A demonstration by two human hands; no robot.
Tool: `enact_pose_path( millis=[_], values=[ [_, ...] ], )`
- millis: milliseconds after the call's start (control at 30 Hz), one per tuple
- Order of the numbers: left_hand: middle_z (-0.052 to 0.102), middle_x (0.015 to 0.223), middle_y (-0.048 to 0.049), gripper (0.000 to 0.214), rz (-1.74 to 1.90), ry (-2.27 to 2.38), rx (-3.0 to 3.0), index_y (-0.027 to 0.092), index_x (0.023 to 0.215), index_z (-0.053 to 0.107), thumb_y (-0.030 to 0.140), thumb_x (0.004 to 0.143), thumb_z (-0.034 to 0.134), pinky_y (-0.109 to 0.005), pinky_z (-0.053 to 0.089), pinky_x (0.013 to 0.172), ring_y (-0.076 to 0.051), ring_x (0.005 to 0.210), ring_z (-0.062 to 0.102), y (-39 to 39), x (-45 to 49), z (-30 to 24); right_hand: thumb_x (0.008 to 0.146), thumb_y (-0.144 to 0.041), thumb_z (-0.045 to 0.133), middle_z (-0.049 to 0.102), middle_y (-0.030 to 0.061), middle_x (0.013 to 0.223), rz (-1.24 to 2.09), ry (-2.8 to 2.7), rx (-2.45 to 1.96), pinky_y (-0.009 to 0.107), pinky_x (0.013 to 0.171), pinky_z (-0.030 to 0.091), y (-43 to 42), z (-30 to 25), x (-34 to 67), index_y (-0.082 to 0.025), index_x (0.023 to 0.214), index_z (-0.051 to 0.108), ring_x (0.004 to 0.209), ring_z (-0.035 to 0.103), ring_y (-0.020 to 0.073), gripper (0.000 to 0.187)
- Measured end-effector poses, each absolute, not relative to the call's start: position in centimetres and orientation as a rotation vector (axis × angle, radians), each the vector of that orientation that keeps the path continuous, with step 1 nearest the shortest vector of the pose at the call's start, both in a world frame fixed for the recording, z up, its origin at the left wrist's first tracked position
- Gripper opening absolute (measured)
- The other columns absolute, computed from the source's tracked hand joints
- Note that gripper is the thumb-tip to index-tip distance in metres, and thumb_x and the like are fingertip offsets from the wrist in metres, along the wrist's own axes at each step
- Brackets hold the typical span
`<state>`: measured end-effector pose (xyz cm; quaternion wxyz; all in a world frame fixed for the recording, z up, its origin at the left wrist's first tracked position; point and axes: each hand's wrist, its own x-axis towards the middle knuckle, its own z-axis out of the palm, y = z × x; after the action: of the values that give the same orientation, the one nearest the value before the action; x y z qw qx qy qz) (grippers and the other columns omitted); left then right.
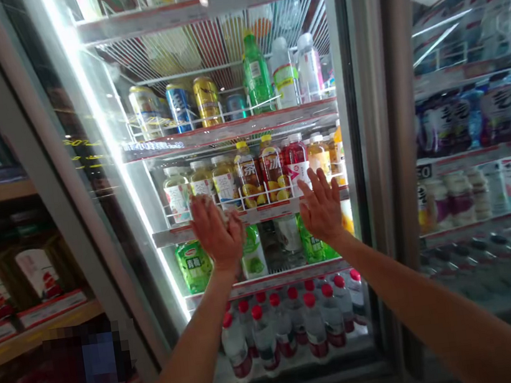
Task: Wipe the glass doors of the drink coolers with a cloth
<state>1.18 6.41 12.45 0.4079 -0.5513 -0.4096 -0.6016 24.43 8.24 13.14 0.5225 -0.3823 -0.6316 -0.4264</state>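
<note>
Cloth [214, 206], pale and crumpled, sits in my left grip [222, 241], partly hidden by my fingers, so its full shape is hard to make out. My forearms rise from the bottom edge and the lower right corner, both cut off by the frame. My left grip is closed over the cloth, back toward me, fingers pointing up. My right grip [322, 209] holds nothing; its fingers are slightly spread and upward, the palm turned away from me. I cannot tell whether either palm touches glass.

Beyond my arms, water bottles [266, 341] with red caps fill the bottom of the lit fridge [352, 141]; my left forearm stands partly in front of them. Above, my left grip is just beside a green bag [195, 273], and my right one covers part of another. Behind my fingertips is a row of drinks: tea bottles [250, 176] with yellow caps, and a red bottle [295, 150] with its label partly blocked. Higher up are cans [207, 100] and a green bottle [258, 75]; the topmost containers are cut off. Reflections blur the right-hand fridge [456, 162], and a pixelated patch hides something low on the left shelf [41, 317].
</note>
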Motion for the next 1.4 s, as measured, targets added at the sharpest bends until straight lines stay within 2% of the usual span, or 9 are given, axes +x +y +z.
enact_pose_path(
  millis=[100,167,367,433,633,733,900,1133,1400],
  values=[
    [0.039,0.141,-0.0111,0.053,-1.214,-0.798,-1.647,0.017,0.136,0.035,0.03,0.085,0.044,-0.038,0.017,0.111,-0.021,0.136,0.023,6.6,4.1,11.9,0.086,-0.026,0.037,0.023,0.0059,0.15,-1.02,-1.517,-0.906,0.048,0.112,0.013,8.1,13.2,24.5,-0.025,0.141,0.024,0.14,0.012,0.0223,0.057],
    [0.042,0.139,-0.0106,0.054,-1.146,-0.736,-1.646,0.018,0.136,0.036,0.031,0.084,0.046,-0.038,0.017,0.111,-0.02,0.135,0.027,6.7,3.9,11.9,0.086,-0.026,0.037,0.025,0.0063,0.149,-1.023,-1.523,-0.906,0.047,0.112,0.014,8.1,13.2,24.6,-0.024,0.14,0.026,0.14,0.013,0.0221,0.055],
    [0.027,0.146,-0.0159,0.056,-1.494,-1.03,-1.366,0.012,0.138,0.031,0.031,0.086,0.041,-0.044,0.014,0.111,-0.025,0.138,0.019,6.5,-0.8,14.0,0.086,-0.026,0.039,0.026,0.0074,0.148,-1.034,-1.511,-0.914,0.046,0.112,0.013,8.1,13.3,24.4,-0.021,0.135,0.035,0.14,0.013,0.0225,0.05],
    [0.027,0.146,-0.0158,0.056,-1.509,-1.015,-1.368,0.012,0.138,0.031,0.031,0.087,0.041,-0.043,0.017,0.111,-0.025,0.138,0.018,6.5,0.2,14.3,0.086,-0.025,0.038,0.027,0.0081,0.148,-1.036,-1.506,-0.895,0.047,0.112,0.013,8.2,13.3,24.4,-0.019,0.133,0.037,0.14,0.014,0.0229,0.048],
    [0.043,0.138,-0.0102,0.055,-1.093,-0.688,-1.658,0.019,0.135,0.036,0.034,0.085,0.049,-0.038,0.018,0.111,-0.02,0.134,0.028,6.7,4.2,14.0,0.086,-0.025,0.037,0.033,0.0111,0.144,-1.064,-1.487,-0.848,0.048,0.111,0.014,8.1,13.4,24.5,-0.016,0.131,0.041,0.139,0.016,0.0237,0.045],
    [0.038,0.141,-0.0119,0.054,-1.243,-0.802,-1.542,0.018,0.136,0.035,0.033,0.085,0.047,-0.042,0.017,0.111,-0.022,0.135,0.028,6.8,1.7,15.5,0.086,-0.025,0.037,0.032,0.0093,0.145,-1.053,-1.495,-0.861,0.047,0.111,0.014,8.2,13.4,24.5,-0.018,0.132,0.039,0.139,0.015,0.0225,0.047],
    [0.025,0.148,-0.0136,0.056,-1.534,-1.028,-1.41,0.014,0.139,0.029,0.03,0.087,0.041,-0.047,0.015,0.112,-0.026,0.138,0.017,6.6,0.5,17.5,0.086,-0.026,0.038,0.026,0.007,0.148,-1.022,-1.502,-0.884,0.047,0.112,0.011,8.3,13.2,24.4,-0.021,0.137,0.033,0.14,0.012,0.0216,0.051],
    [0.042,0.139,-0.0106,0.053,-1.109,-0.653,-1.639,0.015,0.134,0.035,0.033,0.086,0.046,-0.04,0.02,0.111,-0.021,0.136,0.025,6.8,7.6,15.1,0.087,-0.025,0.036,0.028,0.0093,0.148,-1.055,-1.51,-0.856,0.048,0.11,0.016,8.1,13.2,24.6,-0.021,0.138,0.031,0.139,0.015,0.0233,0.052],
    [0.035,0.143,-0.0143,0.052,-1.46,-0.903,-1.276,0.013,0.137,0.031,0.029,0.088,0.038,-0.045,0.022,0.11,-0.022,0.138,0.02,7.5,2.5,18.7,0.087,-0.025,0.04,0.03,0.0118,0.146,-1.066,-1.476,-0.792,0.049,0.11,0.016,8.4,13.1,24.4,-0.019,0.137,0.033,0.139,0.018,0.0245,0.051]
  ],
)
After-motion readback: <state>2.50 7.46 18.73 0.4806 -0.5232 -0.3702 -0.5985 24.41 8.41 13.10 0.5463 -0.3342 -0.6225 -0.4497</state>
